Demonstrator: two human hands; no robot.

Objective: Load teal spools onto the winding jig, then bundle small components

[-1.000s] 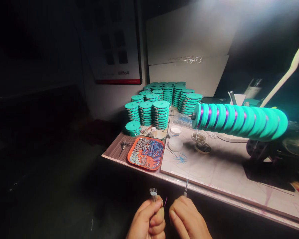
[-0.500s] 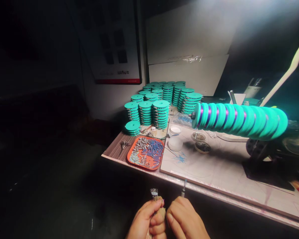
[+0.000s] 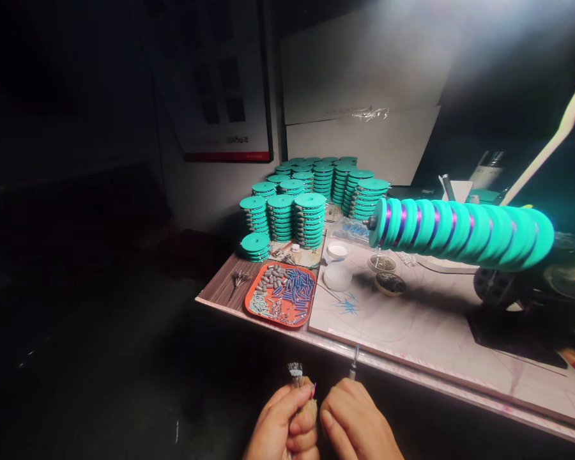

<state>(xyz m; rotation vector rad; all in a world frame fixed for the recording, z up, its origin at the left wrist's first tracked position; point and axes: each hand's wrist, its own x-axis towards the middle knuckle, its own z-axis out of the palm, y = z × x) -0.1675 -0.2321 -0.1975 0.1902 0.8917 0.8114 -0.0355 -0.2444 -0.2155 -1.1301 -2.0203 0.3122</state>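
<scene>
My left hand [image 3: 285, 418] is closed at the bottom centre, its thumb pressed over the fingers. From its top sticks a small bundle of thin metal-tipped pieces [image 3: 295, 370], whose kind I cannot make out. Something pale brownish and a bit of purple thread show at its fingertips. Just to the right, my right hand [image 3: 359, 418] is curled shut around a slim piece with a metal loop-like tip [image 3: 354, 364] pointing up. Most of that piece is hidden in the fist. Both hands are close together, in front of the table edge.
An orange tray [image 3: 249, 308] holds small grey, blue and pale green parts. Stacked teal foam spools [image 3: 309, 201] stand behind it. On the right, a row of teal spools with purple line [image 3: 460, 230] sits on a machine shaft. Small dishes [image 3: 337, 278] and blue pieces [image 3: 347, 304] lie between.
The bundle at my left hand has tilted very slightly to the left. My right hand stays in the same place, still closed.
</scene>
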